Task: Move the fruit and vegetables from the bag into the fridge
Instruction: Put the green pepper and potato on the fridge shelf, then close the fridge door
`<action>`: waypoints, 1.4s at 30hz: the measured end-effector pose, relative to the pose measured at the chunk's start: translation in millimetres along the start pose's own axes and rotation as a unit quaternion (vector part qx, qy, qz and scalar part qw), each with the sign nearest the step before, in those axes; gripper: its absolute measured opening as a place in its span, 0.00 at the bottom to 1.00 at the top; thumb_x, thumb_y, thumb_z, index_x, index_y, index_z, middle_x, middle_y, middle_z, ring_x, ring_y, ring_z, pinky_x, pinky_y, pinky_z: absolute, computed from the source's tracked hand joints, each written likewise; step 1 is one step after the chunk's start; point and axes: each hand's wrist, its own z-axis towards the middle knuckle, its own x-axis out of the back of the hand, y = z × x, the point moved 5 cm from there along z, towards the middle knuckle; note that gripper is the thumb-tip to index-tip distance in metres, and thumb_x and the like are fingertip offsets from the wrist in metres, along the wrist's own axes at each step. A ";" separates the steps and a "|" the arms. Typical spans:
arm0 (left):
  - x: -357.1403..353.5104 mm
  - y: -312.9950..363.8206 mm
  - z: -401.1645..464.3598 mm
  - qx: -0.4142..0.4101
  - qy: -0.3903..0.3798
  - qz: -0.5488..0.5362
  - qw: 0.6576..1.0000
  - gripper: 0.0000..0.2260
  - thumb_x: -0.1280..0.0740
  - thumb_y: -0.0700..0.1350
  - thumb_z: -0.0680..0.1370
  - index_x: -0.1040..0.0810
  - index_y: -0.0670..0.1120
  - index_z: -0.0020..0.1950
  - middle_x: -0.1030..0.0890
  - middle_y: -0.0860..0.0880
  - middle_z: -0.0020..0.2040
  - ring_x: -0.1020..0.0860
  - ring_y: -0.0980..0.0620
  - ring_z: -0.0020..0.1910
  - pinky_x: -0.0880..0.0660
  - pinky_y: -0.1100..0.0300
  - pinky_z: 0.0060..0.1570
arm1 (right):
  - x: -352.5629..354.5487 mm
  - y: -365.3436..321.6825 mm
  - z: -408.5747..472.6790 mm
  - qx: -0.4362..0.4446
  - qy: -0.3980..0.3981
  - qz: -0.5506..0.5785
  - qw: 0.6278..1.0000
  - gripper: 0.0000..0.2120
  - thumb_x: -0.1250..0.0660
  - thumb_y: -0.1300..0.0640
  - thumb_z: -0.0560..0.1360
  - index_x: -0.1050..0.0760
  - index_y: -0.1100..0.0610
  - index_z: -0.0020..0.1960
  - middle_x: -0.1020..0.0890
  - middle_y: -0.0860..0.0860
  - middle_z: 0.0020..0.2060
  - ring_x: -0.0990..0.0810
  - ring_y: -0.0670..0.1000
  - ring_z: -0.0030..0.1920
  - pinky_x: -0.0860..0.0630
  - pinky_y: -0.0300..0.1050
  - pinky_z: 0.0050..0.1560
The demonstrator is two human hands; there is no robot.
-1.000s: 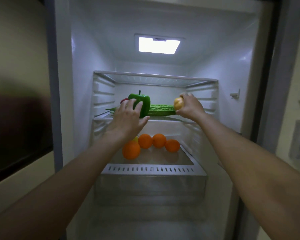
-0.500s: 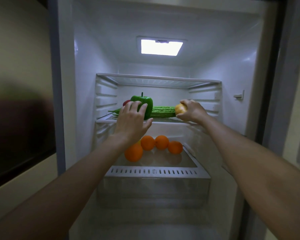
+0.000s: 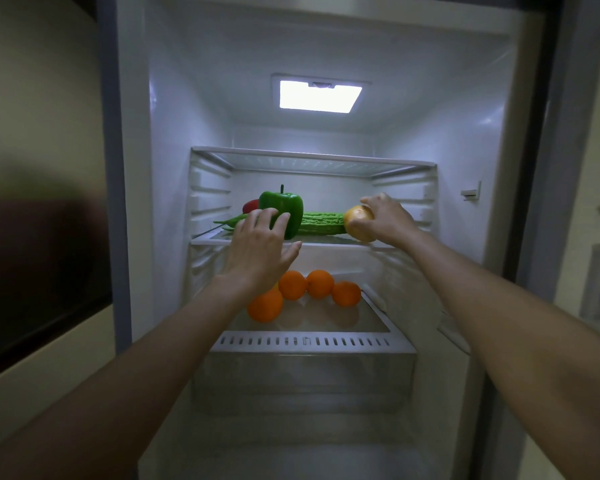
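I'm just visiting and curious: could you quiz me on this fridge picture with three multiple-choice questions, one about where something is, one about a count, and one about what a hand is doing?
1. Where does the green bell pepper stand?
A. On the middle shelf, left of the bitter gourd
B. In the drawer at the bottom
C. On the top shelf under the light

2. How many oranges can be seen below that shelf?
A. Two
B. Four
C. Six

3. What is the right hand doing?
A. Hanging free outside the fridge
B. Pressing flat on the fridge wall
C. Holding a yellow-brown onion at the right end of the shelf

Answers: 
1 A, the pepper stands on the middle shelf with the left hand in front of it. 
2 B, four orange fruits lie in a group. 
3 C, the fingers curl round the onion.
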 end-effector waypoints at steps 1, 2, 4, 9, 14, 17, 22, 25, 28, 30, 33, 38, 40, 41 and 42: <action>-0.1 -1.1 -1.0 0.001 -0.002 -0.001 1.000 0.26 0.41 0.56 0.78 0.37 0.45 0.72 0.32 0.44 0.69 0.37 0.45 0.68 0.39 0.49 0.67 | 3.0 -5.0 -2.9 0.005 0.013 -0.004 1.000 0.30 0.35 0.44 0.74 0.35 0.56 0.71 0.32 0.56 0.68 0.33 0.57 0.66 0.32 0.51 0.61; -0.5 -2.4 -2.1 0.002 -0.004 -0.002 1.000 0.26 0.41 0.56 0.78 0.37 0.45 0.72 0.32 0.44 0.69 0.37 0.45 0.68 0.39 0.49 0.67 | 6.4 -10.5 -6.9 0.011 0.026 -0.006 1.000 0.28 0.35 0.45 0.75 0.35 0.57 0.70 0.32 0.56 0.68 0.34 0.56 0.67 0.32 0.51 0.61; -0.4 -6.3 -4.5 0.005 -0.006 -0.003 1.000 0.26 0.41 0.56 0.78 0.37 0.45 0.72 0.32 0.44 0.68 0.36 0.45 0.68 0.39 0.50 0.66 | 13.8 -22.5 -18.2 0.022 0.054 -0.007 0.998 0.25 0.37 0.48 0.76 0.33 0.58 0.69 0.31 0.56 0.67 0.34 0.56 0.67 0.33 0.50 0.62; 5.6 -16.0 -17.5 0.012 -0.002 -0.007 1.000 0.26 0.40 0.56 0.78 0.36 0.44 0.72 0.32 0.43 0.69 0.37 0.44 0.69 0.39 0.49 0.67 | 28.6 -56.2 -75.7 0.043 0.134 0.013 0.990 0.21 0.40 0.51 0.78 0.32 0.59 0.68 0.29 0.56 0.65 0.34 0.55 0.66 0.36 0.47 0.64; 12.2 -11.0 -56.4 -0.011 0.011 0.009 1.000 0.26 0.36 0.54 0.76 0.33 0.43 0.69 0.29 0.41 0.67 0.34 0.41 0.67 0.36 0.46 0.66 | 23.2 -75.5 -155.3 0.047 0.157 0.028 0.986 0.21 0.40 0.52 0.78 0.32 0.58 0.69 0.30 0.55 0.67 0.35 0.54 0.69 0.39 0.49 0.69; 14.3 -7.5 -93.5 -0.001 -0.013 -0.004 1.000 0.25 0.33 0.52 0.74 0.31 0.42 0.67 0.28 0.39 0.65 0.32 0.39 0.66 0.34 0.43 0.64 | 15.7 -74.8 -195.4 0.041 0.123 -0.002 0.992 0.21 0.40 0.51 0.78 0.32 0.57 0.69 0.31 0.56 0.68 0.37 0.54 0.70 0.40 0.50 0.71; 22.2 -1.1 -154.0 0.033 -0.074 -0.035 0.996 0.25 0.38 0.55 0.73 0.29 0.43 0.66 0.27 0.40 0.63 0.30 0.38 0.63 0.30 0.43 0.60 | 18.2 -67.3 -249.2 0.027 0.070 -0.001 0.997 0.18 0.39 0.52 0.77 0.29 0.57 0.65 0.29 0.56 0.65 0.34 0.56 0.67 0.38 0.48 0.66; 34.9 9.6 -167.1 0.059 -0.107 -0.043 0.992 0.24 0.36 0.54 0.76 0.32 0.45 0.69 0.30 0.43 0.67 0.34 0.40 0.66 0.32 0.45 0.62 | 23.7 -68.6 -264.2 0.041 0.034 -0.017 0.998 0.17 0.39 0.52 0.77 0.30 0.55 0.65 0.29 0.56 0.63 0.33 0.56 0.65 0.36 0.48 0.64; 57.5 26.9 -168.5 0.082 -0.116 -0.030 0.989 0.25 0.36 0.54 0.76 0.34 0.45 0.70 0.31 0.43 0.68 0.34 0.42 0.66 0.33 0.47 0.63 | 34.4 -71.1 -277.6 0.025 0.000 -0.010 1.000 0.19 0.39 0.51 0.77 0.32 0.56 0.66 0.30 0.57 0.65 0.34 0.57 0.67 0.37 0.50 0.66; 76.5 45.7 -174.3 0.071 -0.113 -0.021 0.991 0.24 0.36 0.53 0.76 0.34 0.43 0.69 0.30 0.41 0.67 0.33 0.41 0.64 0.33 0.47 0.62 | 41.9 -73.3 -294.9 0.032 -0.007 -0.008 0.999 0.18 0.40 0.51 0.77 0.31 0.57 0.65 0.29 0.57 0.64 0.33 0.58 0.66 0.36 0.51 0.66; 106.8 74.8 -191.4 0.067 -0.119 -0.019 0.990 0.23 0.36 0.52 0.76 0.33 0.43 0.67 0.30 0.41 0.66 0.33 0.40 0.63 0.34 0.47 0.62 | 56.9 -75.4 -329.5 0.052 -0.018 -0.013 0.998 0.18 0.40 0.51 0.77 0.29 0.58 0.63 0.28 0.57 0.63 0.33 0.58 0.65 0.35 0.51 0.66; 150.4 109.3 -237.5 0.060 -0.138 -0.001 0.989 0.23 0.37 0.53 0.76 0.33 0.45 0.68 0.31 0.43 0.68 0.33 0.41 0.66 0.33 0.46 0.63 | 91.9 -69.6 -386.8 0.041 -0.043 -0.011 0.998 0.20 0.42 0.50 0.79 0.31 0.59 0.66 0.31 0.57 0.66 0.35 0.56 0.67 0.36 0.49 0.64; 164.7 118.0 -256.4 0.060 -0.152 0.004 0.987 0.23 0.38 0.53 0.77 0.34 0.44 0.69 0.31 0.43 0.69 0.34 0.42 0.67 0.33 0.46 0.64 | 104.4 -66.9 -408.7 0.042 -0.047 -0.013 0.998 0.20 0.42 0.49 0.79 0.31 0.59 0.66 0.31 0.56 0.66 0.35 0.56 0.67 0.36 0.49 0.65; 171.3 122.4 -264.3 0.059 -0.157 0.002 0.986 0.24 0.38 0.53 0.77 0.35 0.43 0.69 0.32 0.43 0.69 0.35 0.42 0.68 0.33 0.46 0.64 | 111.0 -65.3 -418.9 0.044 -0.045 -0.015 0.998 0.20 0.42 0.49 0.79 0.31 0.59 0.66 0.30 0.56 0.66 0.35 0.56 0.67 0.35 0.49 0.66; 177.9 127.3 -271.4 0.060 -0.161 -0.001 0.985 0.24 0.38 0.53 0.77 0.35 0.43 0.69 0.32 0.43 0.70 0.35 0.42 0.69 0.33 0.45 0.65 | 119.0 -63.8 -429.7 0.043 -0.041 -0.014 0.998 0.20 0.43 0.49 0.79 0.31 0.59 0.67 0.30 0.55 0.66 0.35 0.55 0.68 0.35 0.49 0.66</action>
